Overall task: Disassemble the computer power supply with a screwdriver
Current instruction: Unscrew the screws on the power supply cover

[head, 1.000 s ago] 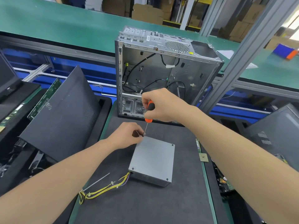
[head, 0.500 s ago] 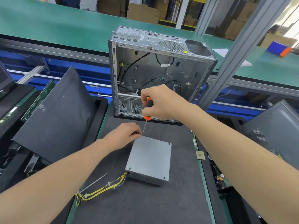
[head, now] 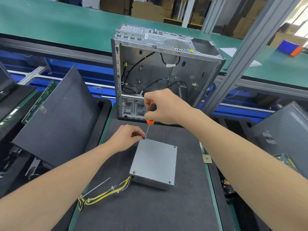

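Note:
A grey metal power supply point(head: 155, 162) lies flat on the dark mat point(head: 150, 210), with yellow and black wires point(head: 103, 194) trailing from its near left corner. My right hand point(head: 165, 109) grips the orange and black handle of a screwdriver point(head: 150, 112), held nearly upright, its tip at the far left corner of the supply's lid. My left hand point(head: 128, 137) sits beside that corner, fingertips pinched at the screwdriver's tip; a small dark thing shows between them, too small to identify. Three screws remain visible in the lid's other corners.
An open, stripped computer case point(head: 160, 74) stands upright just behind the hands. A black side panel point(head: 56, 117) leans at the left, another dark case point(head: 286, 135) at the right. A small chip point(head: 207, 159) lies on the mat's right edge. Green conveyor belt point(head: 58, 25) runs behind.
The hands and screwdriver stay at the far left corner of the lid. My view has shifted slightly; the left fingertips have closed in tighter around the tip.

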Tool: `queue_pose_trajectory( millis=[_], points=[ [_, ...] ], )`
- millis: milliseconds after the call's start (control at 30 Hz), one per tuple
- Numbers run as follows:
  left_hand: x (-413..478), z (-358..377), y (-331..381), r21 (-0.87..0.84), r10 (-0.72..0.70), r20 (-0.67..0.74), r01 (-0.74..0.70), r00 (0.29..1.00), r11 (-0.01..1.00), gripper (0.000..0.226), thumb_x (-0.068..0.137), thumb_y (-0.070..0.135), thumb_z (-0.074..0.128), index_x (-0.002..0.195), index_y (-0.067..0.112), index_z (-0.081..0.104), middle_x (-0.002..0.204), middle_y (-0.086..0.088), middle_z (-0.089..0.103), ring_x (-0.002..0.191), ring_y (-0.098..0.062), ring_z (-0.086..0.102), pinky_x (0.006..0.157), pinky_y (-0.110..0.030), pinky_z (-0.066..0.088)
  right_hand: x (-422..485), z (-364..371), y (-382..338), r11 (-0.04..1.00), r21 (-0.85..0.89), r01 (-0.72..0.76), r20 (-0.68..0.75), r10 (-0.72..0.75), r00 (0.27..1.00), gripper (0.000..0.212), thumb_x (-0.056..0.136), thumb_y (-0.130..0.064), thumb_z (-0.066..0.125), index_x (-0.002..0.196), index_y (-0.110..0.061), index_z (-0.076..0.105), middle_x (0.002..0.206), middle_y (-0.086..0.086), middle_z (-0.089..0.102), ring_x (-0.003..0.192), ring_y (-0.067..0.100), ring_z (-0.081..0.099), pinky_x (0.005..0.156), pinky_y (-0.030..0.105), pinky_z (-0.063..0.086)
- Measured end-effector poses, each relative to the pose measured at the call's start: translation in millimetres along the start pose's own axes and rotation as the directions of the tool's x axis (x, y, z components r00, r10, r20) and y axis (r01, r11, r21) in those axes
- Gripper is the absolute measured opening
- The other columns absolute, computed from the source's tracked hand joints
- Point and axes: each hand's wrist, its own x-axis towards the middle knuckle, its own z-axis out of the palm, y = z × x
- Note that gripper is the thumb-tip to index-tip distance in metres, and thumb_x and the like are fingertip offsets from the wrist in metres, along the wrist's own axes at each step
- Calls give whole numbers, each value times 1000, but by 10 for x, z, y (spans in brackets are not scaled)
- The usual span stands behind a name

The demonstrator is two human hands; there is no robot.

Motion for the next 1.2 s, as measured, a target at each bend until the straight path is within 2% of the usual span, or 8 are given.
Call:
queue_pose_trajectory(
  millis=[400, 500, 600, 733, 833, 900, 1033, 1200],
  points=[
    [-24, -33, 13, -64, 28, 9, -28, 1000, 998, 13, 93, 25, 76, 101, 34, 79, 99, 26, 77, 94, 5, 69, 86, -14, 53, 8, -2, -27, 992, -1, 128, 58, -128, 990, 18, 78, -14, 70, 94, -15, 62, 82, -6, 62, 90, 16, 52, 72, 34, 50],
    [-5, -20, 44, -66, 59, -50, -62, 997, 996, 8, 90, 25, 80, 96, 31, 81, 93, 24, 77, 92, 7, 69, 84, -12, 53, 13, 62, -41, 978, -191, 86, -20, -92, 996, 25, 85, -34, 63, 98, -16, 53, 81, 0, 57, 81, 28, 56, 58, 35, 44],
    [-1, -14, 69, -21, 91, -56, -92, 994, 996, 10, 89, 24, 82, 92, 32, 80, 89, 19, 78, 90, 6, 69, 82, -11, 51, 44, 119, -59, 900, -425, -95, -194, 12, 981, 37, 96, -49, 51, 86, -15, 43, 68, 1, 38, 67, 31, 46, 50, 30, 25],
    [-4, -50, 83, -42, 102, -37, -103, 994, 994, 17, 88, 24, 82, 90, 40, 76, 92, 21, 78, 90, 7, 69, 81, -10, 52, 96, 109, -59, 949, -307, -74, -107, 43, 993, 21, 92, -32, 58, 84, -13, 54, 74, 4, 51, 72, 34, 56, 49, 28, 27],
    [1, -107, 138, -179, 106, -30, -109, 994, 978, 20, 87, 21, 82, 100, 36, 78, 97, 21, 78, 94, 3, 72, 82, -8, 52, 98, 39, -43, 983, -181, 7, 3, -7, 1000, 9, 87, -26, 63, 90, -19, 58, 85, 0, 60, 81, 31, 60, 56, 32, 45],
    [12, -176, 217, -337, 104, -6, -100, 995, 936, 32, 86, 14, 83, 114, 28, 76, 104, 13, 80, 100, -6, 75, 88, -14, 55, 112, -7, -8, 990, -120, 71, 75, -62, 995, 10, 84, -22, 67, 91, -20, 60, 84, -6, 62, 85, 24, 60, 66, 37, 54],
    [55, -364, 397, -567, 143, 57, -86, 988, 820, 40, 85, 8, 83, 123, 11, 70, 116, -8, 78, 115, -24, 73, 103, -34, 57, 159, -59, 53, 977, -88, 192, 150, -178, 973, 19, 75, -13, 72, 91, -19, 63, 76, -10, 56, 85, 18, 55, 68, 36, 51],
    [95, -468, 499, -483, 124, -1, -109, 992, 869, 22, 86, 19, 85, 102, 6, 77, 102, -9, 81, 109, -29, 74, 111, -54, 49, 211, -59, 58, 972, -91, 217, 187, -198, 962, 21, 69, -18, 77, 86, -22, 66, 87, 0, 59, 81, 9, 54, 74, 42, 53]
  ],
)
